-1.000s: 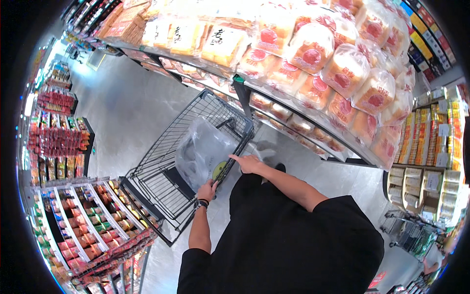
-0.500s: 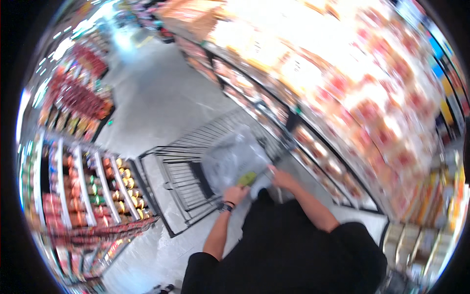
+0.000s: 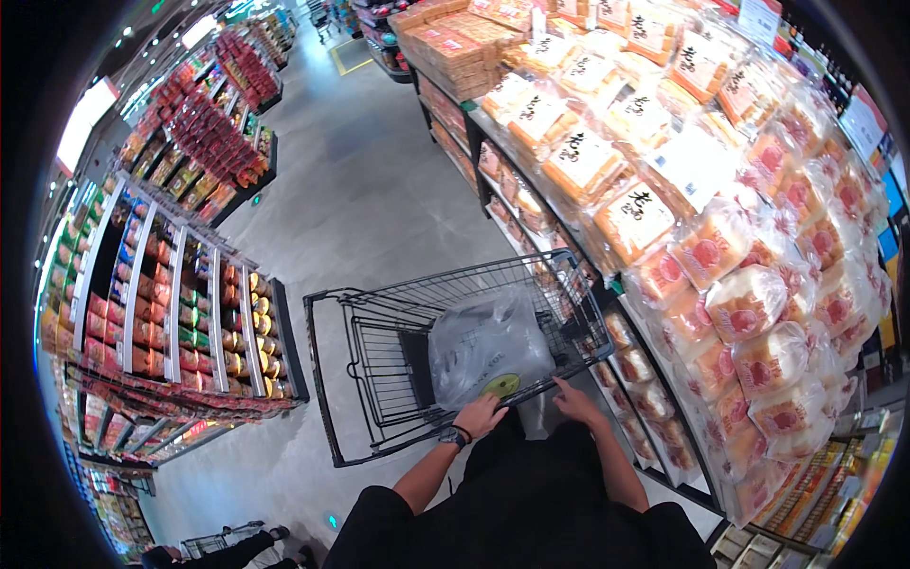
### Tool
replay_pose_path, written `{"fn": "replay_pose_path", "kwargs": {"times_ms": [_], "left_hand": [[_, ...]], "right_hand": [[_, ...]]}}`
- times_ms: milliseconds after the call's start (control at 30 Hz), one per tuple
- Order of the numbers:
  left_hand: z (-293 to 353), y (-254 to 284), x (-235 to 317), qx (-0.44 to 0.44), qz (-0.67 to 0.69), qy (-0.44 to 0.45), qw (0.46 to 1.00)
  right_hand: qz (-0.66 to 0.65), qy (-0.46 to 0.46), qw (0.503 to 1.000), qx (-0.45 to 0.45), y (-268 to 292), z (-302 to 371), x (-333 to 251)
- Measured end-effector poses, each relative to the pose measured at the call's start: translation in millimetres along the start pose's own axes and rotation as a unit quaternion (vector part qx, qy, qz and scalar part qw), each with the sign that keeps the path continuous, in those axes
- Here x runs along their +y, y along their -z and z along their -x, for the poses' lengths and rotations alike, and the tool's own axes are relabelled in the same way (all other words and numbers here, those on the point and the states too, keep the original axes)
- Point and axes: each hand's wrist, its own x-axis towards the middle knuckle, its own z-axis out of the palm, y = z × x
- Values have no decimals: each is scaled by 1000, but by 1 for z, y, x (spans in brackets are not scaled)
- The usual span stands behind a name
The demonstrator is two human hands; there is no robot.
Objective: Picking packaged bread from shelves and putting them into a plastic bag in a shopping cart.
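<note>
In front of me stands a black wire shopping cart. A clear plastic bag with a yellow-green round mark lies in its basket; I cannot make out what is in the bag. My left hand, with a dark watch and band at the wrist, is closed over the cart's near rim, beside the bag's round mark. Farther right along that rim, my right hand has its fingers curled at the rail, close to the bread display.
On the right rises a display of packaged bread, close beside the cart. A rack of cup-shaped packs stands at left, with red-packed goods beyond. Grey floor runs between them. Another person with a cart is at lower left.
The view has turned and steadied from a blur. Both hands stay at the cart's rim, and the bag is still in the basket. Another person has come into view at lower left.
</note>
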Motion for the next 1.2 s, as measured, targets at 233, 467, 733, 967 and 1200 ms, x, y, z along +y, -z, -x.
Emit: {"fn": "replay_pose_path", "kwargs": {"times_ms": [233,467,733,967,1200], "left_hand": [[-8,-28,21,7,-57,4,998],[-53,-34,59,97,-70,-9,993],[-152,-52,153,167,17,-56,984],[-171,-73,216,123,50,-72,989],[-151,-103,201,89,89,-68,990]], "right_hand": [[-50,26,997,50,88,57,12],[-122,102,977,145,201,152,-5],[-97,115,962,229,339,209,-5],[-48,117,833,538,399,242,7],[128,32,694,708,433,276,6]]}}
